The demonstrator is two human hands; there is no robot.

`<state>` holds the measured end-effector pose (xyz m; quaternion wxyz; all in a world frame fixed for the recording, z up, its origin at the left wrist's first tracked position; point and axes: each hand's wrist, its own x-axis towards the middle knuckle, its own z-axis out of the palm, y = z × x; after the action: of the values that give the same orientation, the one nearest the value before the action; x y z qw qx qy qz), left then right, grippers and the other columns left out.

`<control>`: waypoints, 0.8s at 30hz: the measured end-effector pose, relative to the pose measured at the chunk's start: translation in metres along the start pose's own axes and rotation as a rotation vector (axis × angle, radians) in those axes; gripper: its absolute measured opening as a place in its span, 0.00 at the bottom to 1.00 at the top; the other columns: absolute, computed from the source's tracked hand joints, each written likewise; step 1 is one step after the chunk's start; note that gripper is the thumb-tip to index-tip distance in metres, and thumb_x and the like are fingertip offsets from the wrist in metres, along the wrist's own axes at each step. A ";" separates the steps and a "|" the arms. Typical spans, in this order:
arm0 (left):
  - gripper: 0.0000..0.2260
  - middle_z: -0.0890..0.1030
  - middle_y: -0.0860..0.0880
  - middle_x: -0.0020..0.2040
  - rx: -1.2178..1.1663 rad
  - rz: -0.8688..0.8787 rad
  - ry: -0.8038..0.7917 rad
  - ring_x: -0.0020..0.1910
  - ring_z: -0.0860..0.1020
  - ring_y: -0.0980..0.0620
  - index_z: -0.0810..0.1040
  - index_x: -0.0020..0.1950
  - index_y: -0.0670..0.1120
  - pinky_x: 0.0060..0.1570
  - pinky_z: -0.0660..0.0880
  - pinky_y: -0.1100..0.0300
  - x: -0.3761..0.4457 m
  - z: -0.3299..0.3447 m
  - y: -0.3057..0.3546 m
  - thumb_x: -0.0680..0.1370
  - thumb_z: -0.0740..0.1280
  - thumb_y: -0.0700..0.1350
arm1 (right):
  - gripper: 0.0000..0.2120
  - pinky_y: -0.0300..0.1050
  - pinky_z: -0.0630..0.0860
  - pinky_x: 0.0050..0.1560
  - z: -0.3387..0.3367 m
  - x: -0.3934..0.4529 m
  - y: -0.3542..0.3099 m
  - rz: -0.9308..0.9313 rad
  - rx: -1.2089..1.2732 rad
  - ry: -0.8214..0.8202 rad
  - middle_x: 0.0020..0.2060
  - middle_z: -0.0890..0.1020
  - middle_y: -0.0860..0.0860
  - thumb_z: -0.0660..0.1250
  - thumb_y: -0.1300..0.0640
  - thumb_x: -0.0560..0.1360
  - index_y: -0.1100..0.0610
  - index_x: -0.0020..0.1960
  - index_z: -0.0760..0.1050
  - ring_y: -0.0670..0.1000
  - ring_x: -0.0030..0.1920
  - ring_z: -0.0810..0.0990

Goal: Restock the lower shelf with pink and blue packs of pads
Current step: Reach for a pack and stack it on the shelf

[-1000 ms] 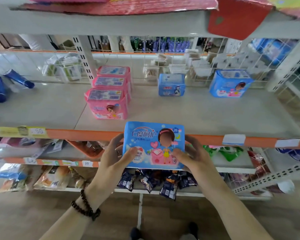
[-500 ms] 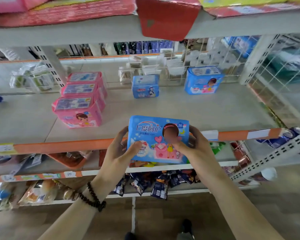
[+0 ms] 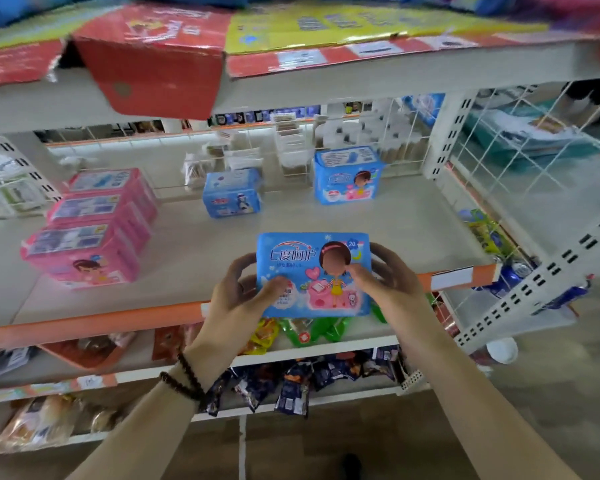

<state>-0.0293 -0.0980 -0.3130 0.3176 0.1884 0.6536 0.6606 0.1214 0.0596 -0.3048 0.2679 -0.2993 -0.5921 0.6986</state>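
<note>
Blue pack [image 3: 313,274]: has risen from below the orange shelf edge [image 3: 90,323] to level with it, its top now over the shelf board.
Both hands: have lifted and moved forward with it.

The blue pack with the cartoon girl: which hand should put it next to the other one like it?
Probably the right hand. Both hands grip the blue plastic pack, but the matching blue pack stands at the shelf's right rear; the left hand would cross over.
</note>
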 end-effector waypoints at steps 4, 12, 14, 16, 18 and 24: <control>0.27 0.87 0.44 0.48 0.002 0.034 -0.012 0.47 0.86 0.47 0.73 0.66 0.43 0.43 0.83 0.55 0.013 0.034 -0.001 0.69 0.73 0.46 | 0.12 0.34 0.79 0.39 -0.031 0.014 -0.005 -0.055 -0.038 0.016 0.45 0.87 0.44 0.68 0.65 0.78 0.55 0.59 0.79 0.41 0.43 0.85; 0.17 0.87 0.42 0.49 -0.005 0.016 -0.003 0.44 0.86 0.48 0.73 0.63 0.39 0.43 0.84 0.56 0.035 0.080 -0.003 0.76 0.72 0.37 | 0.12 0.32 0.77 0.40 -0.076 0.049 -0.011 -0.087 -0.167 -0.001 0.40 0.86 0.39 0.66 0.66 0.79 0.52 0.55 0.80 0.38 0.42 0.84; 0.16 0.87 0.43 0.49 0.004 0.012 -0.005 0.43 0.86 0.49 0.73 0.62 0.38 0.40 0.83 0.58 0.042 0.081 -0.003 0.76 0.72 0.36 | 0.12 0.31 0.77 0.41 -0.079 0.057 -0.010 -0.085 -0.185 -0.016 0.36 0.86 0.38 0.65 0.67 0.79 0.53 0.57 0.79 0.37 0.39 0.83; 0.15 0.86 0.44 0.51 0.031 0.032 -0.007 0.45 0.86 0.50 0.74 0.61 0.38 0.40 0.82 0.60 0.052 0.079 -0.004 0.76 0.72 0.35 | 0.10 0.31 0.77 0.42 -0.077 0.066 -0.009 -0.085 -0.224 -0.036 0.29 0.83 0.39 0.64 0.68 0.80 0.58 0.56 0.80 0.37 0.35 0.81; 0.14 0.86 0.50 0.52 0.103 0.092 -0.015 0.48 0.85 0.52 0.77 0.59 0.40 0.42 0.81 0.62 0.066 0.075 -0.003 0.75 0.73 0.35 | 0.09 0.31 0.76 0.41 -0.073 0.076 -0.008 -0.094 -0.262 -0.014 0.27 0.81 0.40 0.64 0.68 0.79 0.57 0.50 0.80 0.37 0.34 0.80; 0.16 0.86 0.59 0.50 0.288 0.166 -0.053 0.50 0.83 0.61 0.82 0.58 0.51 0.45 0.80 0.65 0.116 0.060 0.001 0.72 0.78 0.45 | 0.11 0.36 0.77 0.42 -0.062 0.105 -0.005 -0.083 -0.304 0.037 0.34 0.84 0.41 0.65 0.67 0.79 0.52 0.51 0.80 0.39 0.39 0.82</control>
<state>-0.0737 0.0240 -0.3267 0.2487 0.3025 0.7153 0.5788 0.0958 0.1784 -0.3180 0.2589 -0.3244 -0.6978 0.5838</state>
